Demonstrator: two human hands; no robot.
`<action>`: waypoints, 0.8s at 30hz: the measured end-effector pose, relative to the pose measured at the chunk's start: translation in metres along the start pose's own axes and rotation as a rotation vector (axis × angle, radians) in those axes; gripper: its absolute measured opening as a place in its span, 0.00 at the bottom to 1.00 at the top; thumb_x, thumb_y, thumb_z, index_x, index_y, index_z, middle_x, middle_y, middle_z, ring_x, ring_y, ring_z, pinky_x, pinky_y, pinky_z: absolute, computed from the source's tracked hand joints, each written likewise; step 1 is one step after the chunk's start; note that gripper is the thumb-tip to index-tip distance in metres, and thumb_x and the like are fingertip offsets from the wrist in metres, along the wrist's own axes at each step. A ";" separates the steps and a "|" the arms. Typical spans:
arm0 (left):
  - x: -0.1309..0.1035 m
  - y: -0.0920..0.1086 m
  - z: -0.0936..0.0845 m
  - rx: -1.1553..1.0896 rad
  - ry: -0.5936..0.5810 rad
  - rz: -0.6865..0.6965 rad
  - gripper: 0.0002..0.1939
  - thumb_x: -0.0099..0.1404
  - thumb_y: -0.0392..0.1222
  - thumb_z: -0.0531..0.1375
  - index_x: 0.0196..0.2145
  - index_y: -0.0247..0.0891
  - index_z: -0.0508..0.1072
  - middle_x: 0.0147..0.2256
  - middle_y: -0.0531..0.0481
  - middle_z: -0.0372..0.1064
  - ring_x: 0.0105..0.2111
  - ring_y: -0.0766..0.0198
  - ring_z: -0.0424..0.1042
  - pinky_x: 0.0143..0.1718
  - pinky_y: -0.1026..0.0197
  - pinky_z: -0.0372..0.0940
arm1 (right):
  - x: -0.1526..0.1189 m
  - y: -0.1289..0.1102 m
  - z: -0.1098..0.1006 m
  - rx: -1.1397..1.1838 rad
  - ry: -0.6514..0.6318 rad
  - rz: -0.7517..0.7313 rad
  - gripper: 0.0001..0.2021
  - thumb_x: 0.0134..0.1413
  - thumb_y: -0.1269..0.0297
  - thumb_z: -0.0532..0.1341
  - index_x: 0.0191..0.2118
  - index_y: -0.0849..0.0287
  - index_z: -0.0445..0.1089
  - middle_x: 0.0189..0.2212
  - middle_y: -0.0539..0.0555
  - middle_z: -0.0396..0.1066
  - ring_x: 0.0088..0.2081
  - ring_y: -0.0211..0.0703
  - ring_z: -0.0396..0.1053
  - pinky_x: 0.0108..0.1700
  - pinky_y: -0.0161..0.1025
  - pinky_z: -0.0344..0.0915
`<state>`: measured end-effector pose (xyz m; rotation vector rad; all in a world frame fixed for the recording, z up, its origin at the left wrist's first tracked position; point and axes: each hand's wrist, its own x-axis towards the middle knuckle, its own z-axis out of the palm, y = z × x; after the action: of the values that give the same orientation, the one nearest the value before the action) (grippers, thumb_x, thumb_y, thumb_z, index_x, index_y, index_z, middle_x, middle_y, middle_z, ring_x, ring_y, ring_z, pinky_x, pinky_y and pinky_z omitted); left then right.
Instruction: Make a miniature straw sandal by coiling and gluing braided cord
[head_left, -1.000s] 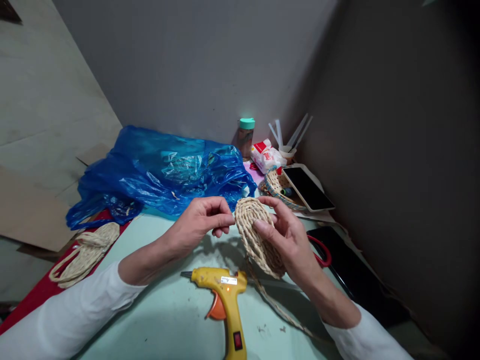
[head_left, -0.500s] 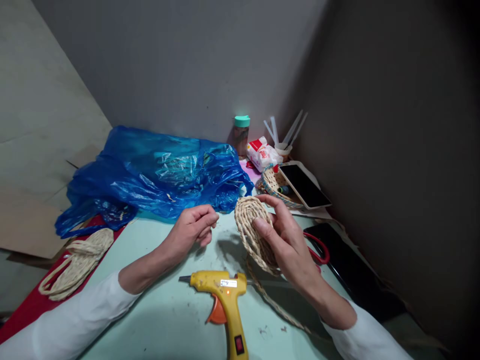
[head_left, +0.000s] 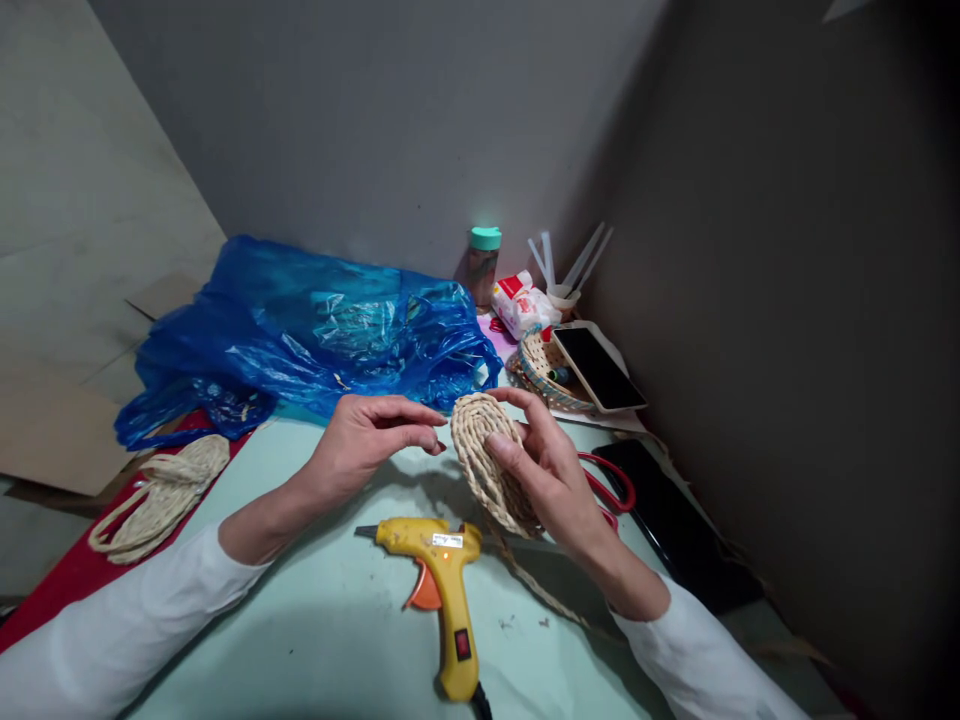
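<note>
Our right hand [head_left: 551, 480] pinches the braided coil [head_left: 480, 460] at frame centre, partly blocking the red handles [head_left: 631, 490], our left hand [head_left: 360, 440] just beside, thumb and forefinger parted, glue gun [head_left: 439, 545] lower centre, blue bag [head_left: 300, 330] upper left.

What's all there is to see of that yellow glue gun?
The yellow glue gun, plastic-looking, lies on its side on the pale green tabletop, dark nozzle pointing left. It has an orange trigger, white label, glowing dot, red switch and, at the handle's foot, a black cable. Nobody touches it.
</note>
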<state>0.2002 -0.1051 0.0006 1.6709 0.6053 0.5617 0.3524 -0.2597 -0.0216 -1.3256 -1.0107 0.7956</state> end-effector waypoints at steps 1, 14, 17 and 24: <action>-0.004 0.002 -0.001 -0.013 0.007 -0.018 0.06 0.53 0.37 0.70 0.32 0.41 0.84 0.25 0.53 0.80 0.28 0.64 0.76 0.36 0.64 0.69 | 0.000 -0.001 0.000 0.025 -0.030 0.005 0.19 0.66 0.57 0.59 0.59 0.49 0.58 0.34 0.48 0.70 0.34 0.41 0.68 0.37 0.37 0.65; -0.040 0.003 -0.033 0.159 0.177 0.072 0.11 0.59 0.44 0.69 0.40 0.40 0.82 0.30 0.51 0.82 0.36 0.60 0.80 0.46 0.61 0.70 | -0.007 -0.002 0.009 -0.175 -0.136 -0.012 0.18 0.63 0.56 0.61 0.55 0.53 0.64 0.34 0.49 0.71 0.34 0.41 0.67 0.34 0.37 0.59; -0.044 -0.004 -0.035 0.101 0.167 0.023 0.10 0.61 0.44 0.68 0.40 0.39 0.81 0.31 0.50 0.81 0.33 0.60 0.80 0.42 0.62 0.71 | -0.007 -0.001 0.010 -0.220 -0.114 -0.012 0.17 0.63 0.56 0.61 0.55 0.54 0.65 0.34 0.49 0.71 0.34 0.42 0.66 0.35 0.37 0.58; -0.055 -0.007 -0.038 0.252 0.193 0.144 0.09 0.64 0.42 0.61 0.36 0.38 0.81 0.15 0.57 0.67 0.17 0.66 0.70 0.22 0.65 0.62 | 0.000 0.002 0.004 -0.185 -0.060 0.027 0.21 0.60 0.53 0.62 0.54 0.57 0.66 0.27 0.47 0.65 0.28 0.39 0.61 0.31 0.35 0.54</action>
<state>0.1338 -0.1129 -0.0015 1.9221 0.7221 0.7835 0.3486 -0.2574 -0.0239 -1.4832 -1.1372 0.7808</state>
